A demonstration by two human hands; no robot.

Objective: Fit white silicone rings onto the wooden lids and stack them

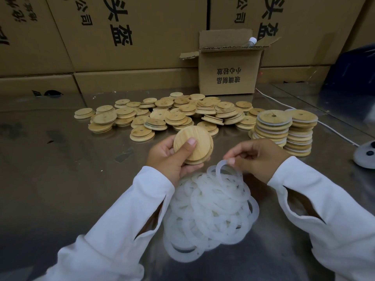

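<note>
My left hand (169, 157) grips a round wooden lid (199, 139), tilted up, thumb pressed on its flat face. My right hand (257, 157) pinches a white silicone ring (220, 169) at its top, lifting it off a heap of white rings (209, 209) lying on the steel table just in front of me. Behind the hands a loose pile of bare wooden lids (172, 114) spreads across the table. To the right stand two stacks of lids with white rings fitted (284, 132).
An open small cardboard box (229, 76) with a bottle inside sits behind the pile. Large cartons (121, 37) wall off the back. A white cable (332, 128) runs to a white device (365, 155) at the right edge. Steel table (60, 159).
</note>
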